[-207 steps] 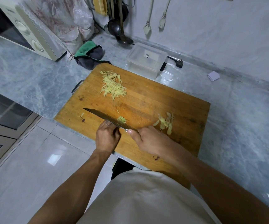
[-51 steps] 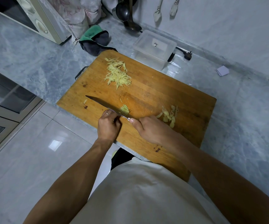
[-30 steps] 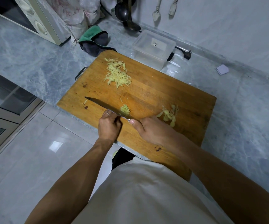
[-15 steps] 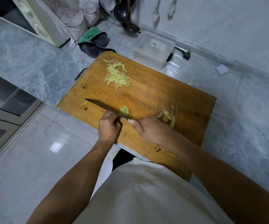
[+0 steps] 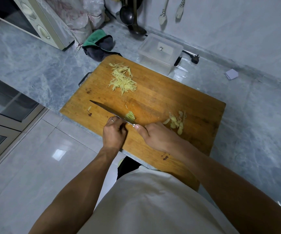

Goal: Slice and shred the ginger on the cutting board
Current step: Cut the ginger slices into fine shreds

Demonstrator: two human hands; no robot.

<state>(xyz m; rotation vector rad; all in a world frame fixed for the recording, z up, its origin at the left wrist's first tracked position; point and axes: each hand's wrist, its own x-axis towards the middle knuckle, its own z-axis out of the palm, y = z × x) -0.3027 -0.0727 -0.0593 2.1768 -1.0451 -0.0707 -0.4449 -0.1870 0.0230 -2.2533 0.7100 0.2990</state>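
Your right hand (image 5: 160, 137) grips the knife (image 5: 109, 110) by its handle, blade lying across the wooden cutting board (image 5: 170, 100). Your left hand (image 5: 113, 134), fingers curled, pins the small ginger stack (image 5: 130, 116) against the blade. Shredded ginger (image 5: 122, 80) lies beyond the blade, ginger slices (image 5: 176, 122) just beside your right hand.

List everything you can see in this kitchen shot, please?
cutting board: one, brown wood, on the counter
shredded ginger: one pale yellow pile, board's far side
ginger slices: one pale pile, board's right part
ginger stack: one, pale, beside the blade
knife: one, dark blade
clear box: one, behind the board
cloth: one, green and grey, by the oven
oven: one, cream, far left
ladles: two, dark, hanging
plug: one, black
left hand: steadies the ginger stack
right hand: grips the knife
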